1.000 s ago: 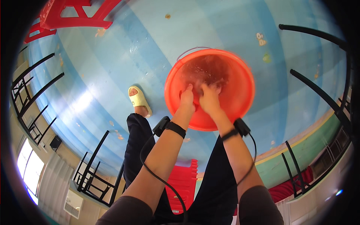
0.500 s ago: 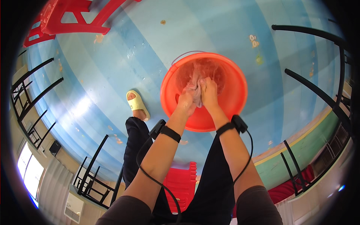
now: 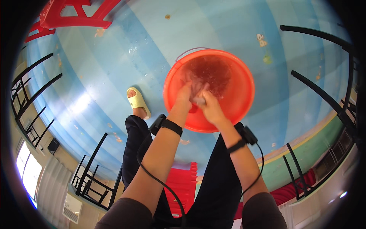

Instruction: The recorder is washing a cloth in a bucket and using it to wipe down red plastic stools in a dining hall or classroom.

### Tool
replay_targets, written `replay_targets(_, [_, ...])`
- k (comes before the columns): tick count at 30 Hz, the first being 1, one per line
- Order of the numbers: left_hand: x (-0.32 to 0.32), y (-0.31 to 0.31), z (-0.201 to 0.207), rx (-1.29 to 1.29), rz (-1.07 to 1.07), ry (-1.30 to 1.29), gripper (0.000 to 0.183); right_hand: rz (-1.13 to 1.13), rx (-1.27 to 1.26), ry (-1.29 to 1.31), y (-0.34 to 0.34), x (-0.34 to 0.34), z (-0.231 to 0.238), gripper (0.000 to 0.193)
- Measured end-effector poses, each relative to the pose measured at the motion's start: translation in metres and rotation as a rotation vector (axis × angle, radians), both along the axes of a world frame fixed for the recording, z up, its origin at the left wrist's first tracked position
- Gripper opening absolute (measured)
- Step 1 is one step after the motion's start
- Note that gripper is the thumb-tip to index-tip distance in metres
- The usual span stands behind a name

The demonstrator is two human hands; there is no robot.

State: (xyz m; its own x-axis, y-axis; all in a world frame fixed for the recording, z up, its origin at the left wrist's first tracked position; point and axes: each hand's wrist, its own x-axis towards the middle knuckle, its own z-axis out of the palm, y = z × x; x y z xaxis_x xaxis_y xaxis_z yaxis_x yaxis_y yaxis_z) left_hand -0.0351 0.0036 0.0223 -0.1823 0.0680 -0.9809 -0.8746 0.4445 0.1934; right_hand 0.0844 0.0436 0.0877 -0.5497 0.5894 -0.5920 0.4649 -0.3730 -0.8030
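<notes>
A red-orange bucket [image 3: 240, 105] stands on the floor in front of me, with its thin handle [image 3: 190, 49] leaning over the far rim. Churned water [image 3: 211, 68] fills its bottom. Inside the bucket, my left hand [image 3: 185, 94] is closed on a wet, pale pinkish-grey cloth [image 3: 196, 86], its fingers partly hidden. My right hand [image 3: 210, 105] grips the same cloth from the other side, blurred by motion. The cloth's lower part reaches toward the water. Each wrist wears a black strap with a small box and a cable.
Beneath me is a red plastic stool [image 3: 181, 187]. My foot in a yellow slipper [image 3: 137, 102] rests left of the bucket. Red plastic stools [image 3: 76, 21] stand at the far left. Black metal furniture legs [image 3: 320, 93] line both sides. The blue striped floor [image 3: 133, 49] has wet spots.
My right hand has shifted down and right, nearer the bucket's near side, and its forearm has tilted. The left hand has moved slightly left and up. Both still hold the cloth.
</notes>
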Motion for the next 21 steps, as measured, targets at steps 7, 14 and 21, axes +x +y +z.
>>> replay_targets(7, [-0.013,-0.003,0.011,0.162,-0.108,-0.236,0.032,-0.312,-0.039,0.212,-0.012,-0.016,0.070,0.030])
replay_targets(14, [0.029,0.026,0.058,0.220,0.038,-0.281,0.032,-0.298,0.148,-0.414,0.027,0.027,-0.084,0.026])
replay_targets(21, [0.031,-0.007,0.040,0.149,-0.102,0.095,0.045,0.378,0.782,-0.669,0.019,0.012,-0.112,0.043])
